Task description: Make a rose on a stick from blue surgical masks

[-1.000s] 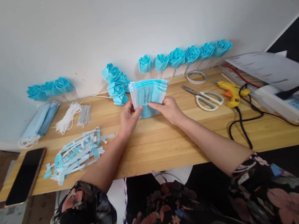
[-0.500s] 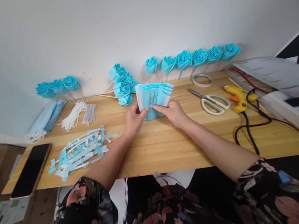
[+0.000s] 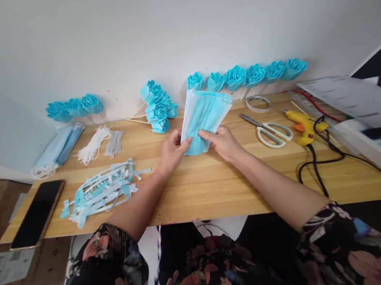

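Note:
Between my hands stands a stack of blue and white face masks (image 3: 203,113), its layers fanned at the top and tilted to the right. My left hand (image 3: 173,151) pinches the lower left edge, thumb in front. My right hand (image 3: 225,143) grips the lower right part, its thumb pressed on the front layer; the fingers behind are hidden. Behind the stack and to its left lies a bunch of blue fabric roses (image 3: 157,109) on thin sticks. Scissors (image 3: 267,129) with white handles lie to the right of my right hand.
At left are more masks (image 3: 57,151), white ear loops (image 3: 94,144), grey wire strips (image 3: 114,143), trimmed mask strips (image 3: 103,192) and a phone (image 3: 37,216). A tape roll (image 3: 258,104), yellow glue gun (image 3: 303,125) and power strip (image 3: 378,143) with black cord sit at right. Blue roses (image 3: 255,74) lean against the wall.
The mask stack has risen and now leans to the right, with more of its length showing above my hands. Both hands keep their hold, nearly in the same place.

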The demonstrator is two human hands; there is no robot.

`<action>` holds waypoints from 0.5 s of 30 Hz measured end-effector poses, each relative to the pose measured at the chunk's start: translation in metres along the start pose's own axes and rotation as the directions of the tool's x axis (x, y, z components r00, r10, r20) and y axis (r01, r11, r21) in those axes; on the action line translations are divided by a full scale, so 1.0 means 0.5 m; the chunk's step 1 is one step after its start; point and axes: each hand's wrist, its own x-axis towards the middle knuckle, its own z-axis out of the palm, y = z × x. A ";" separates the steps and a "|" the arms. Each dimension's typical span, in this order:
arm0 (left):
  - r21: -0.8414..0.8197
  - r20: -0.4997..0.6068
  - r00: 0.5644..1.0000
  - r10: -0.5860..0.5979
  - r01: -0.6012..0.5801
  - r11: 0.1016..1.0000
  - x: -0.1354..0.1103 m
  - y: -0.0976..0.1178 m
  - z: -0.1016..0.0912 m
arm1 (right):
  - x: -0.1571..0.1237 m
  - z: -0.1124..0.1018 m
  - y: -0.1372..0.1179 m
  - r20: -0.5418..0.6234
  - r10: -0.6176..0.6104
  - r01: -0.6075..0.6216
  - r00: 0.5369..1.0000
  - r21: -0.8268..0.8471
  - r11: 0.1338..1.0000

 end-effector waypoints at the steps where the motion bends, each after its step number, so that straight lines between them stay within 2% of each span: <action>1: -0.009 0.000 1.000 0.003 -0.003 1.000 0.000 0.002 0.000 | 0.000 -0.001 0.000 0.010 0.006 -0.006 1.000 0.009 1.000; 6: -0.050 0.002 1.000 0.015 -0.015 0.999 0.001 0.007 -0.004 | -0.002 -0.001 0.001 0.063 0.081 -0.083 0.995 0.026 0.996; 9: -0.045 0.020 1.000 -0.012 0.013 0.999 0.000 0.005 -0.004 | -0.003 0.000 -0.002 0.033 0.073 -0.074 0.997 0.007 0.997; 11: -0.016 0.006 1.000 0.000 0.000 1.000 0.000 0.006 -0.003 | -0.003 -0.001 -0.006 0.006 0.006 -0.006 1.000 -0.056 0.998; 15: 0.112 -0.075 0.989 0.125 -0.116 0.987 -0.001 0.016 -0.006 | -0.008 -0.005 -0.018 0.009 -0.209 0.205 0.978 -0.251 0.946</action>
